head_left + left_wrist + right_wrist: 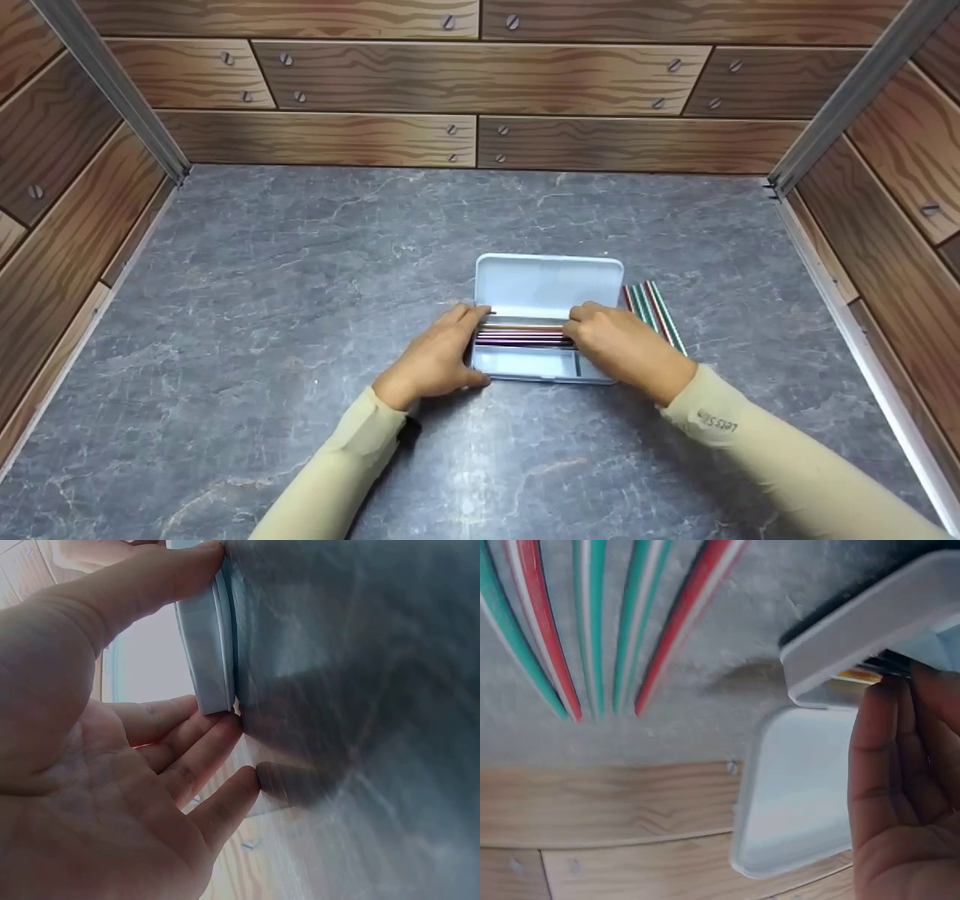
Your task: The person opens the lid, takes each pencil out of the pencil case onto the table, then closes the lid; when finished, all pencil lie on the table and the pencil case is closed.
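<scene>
Left hand holds open case; right fingers pinch coloured sticks inside

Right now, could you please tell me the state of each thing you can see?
Case: open, on the table.
Lid: open, folded back.
Sticks in the case: lying lengthwise, side by side.
Striped sticks: lying on the table, right of the case.
Left hand: gripping the case's left end.
Right hand: pinching sticks inside the case.

A pale beige left sleeve is at bottom centre-left. The matching right sleeve, bottom right, bears dark upside-down lettering.
</scene>
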`<state>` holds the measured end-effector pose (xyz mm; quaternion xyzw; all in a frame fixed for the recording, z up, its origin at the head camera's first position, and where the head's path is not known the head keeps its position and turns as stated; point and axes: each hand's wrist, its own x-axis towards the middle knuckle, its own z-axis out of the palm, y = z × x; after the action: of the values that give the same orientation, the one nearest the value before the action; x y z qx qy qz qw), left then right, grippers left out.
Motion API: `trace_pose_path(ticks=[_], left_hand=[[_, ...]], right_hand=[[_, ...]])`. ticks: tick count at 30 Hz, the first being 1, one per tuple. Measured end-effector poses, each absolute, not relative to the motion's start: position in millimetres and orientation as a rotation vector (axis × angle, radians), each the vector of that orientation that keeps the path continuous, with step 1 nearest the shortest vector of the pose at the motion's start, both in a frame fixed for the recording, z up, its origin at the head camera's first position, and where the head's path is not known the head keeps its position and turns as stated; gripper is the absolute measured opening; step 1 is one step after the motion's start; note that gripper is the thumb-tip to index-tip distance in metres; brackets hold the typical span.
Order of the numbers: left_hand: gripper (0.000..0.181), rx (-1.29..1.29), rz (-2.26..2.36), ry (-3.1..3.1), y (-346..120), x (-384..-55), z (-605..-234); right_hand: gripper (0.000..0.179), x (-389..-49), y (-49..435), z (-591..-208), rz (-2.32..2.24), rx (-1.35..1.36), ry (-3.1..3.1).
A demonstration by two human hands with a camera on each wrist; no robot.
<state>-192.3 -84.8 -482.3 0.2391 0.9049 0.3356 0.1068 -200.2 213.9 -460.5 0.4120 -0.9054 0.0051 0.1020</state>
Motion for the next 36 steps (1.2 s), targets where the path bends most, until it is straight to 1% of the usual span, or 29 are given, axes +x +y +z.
trace_pose_path(ticks=[4, 9, 21, 31, 36], left_hand=[[0.105, 0.702, 0.991, 2.660, -83.9, -191.9, -482.3], [0.104, 0.700, 0.983, 2.669, -84.0, -193.1, -481.4], [0.104, 0.706, 0.973, 2.668, -84.5, -193.9, -481.8], [0.104, 0.714, 0.974, 2.673, -84.7, -192.5, -482.0], [0.103, 0.721, 0.977, 2.678, -85.0, -192.8, -482.8]], right_hand=[[0.008, -202.1, 221.7, -458.4, 0.174, 1.164, -2.747], [0.006, -203.1, 227.5, -454.7, 0.207, 1.132, -2.792], [0.014, -204.7, 221.9, -451.8, 0.125, 1.166, -2.781], [0.015, -201.9, 213.7, -450.7, 0.015, 1.175, -2.788], [0.012, -203.9, 214.7, -454.0, -0.009, 1.179, -2.760]])
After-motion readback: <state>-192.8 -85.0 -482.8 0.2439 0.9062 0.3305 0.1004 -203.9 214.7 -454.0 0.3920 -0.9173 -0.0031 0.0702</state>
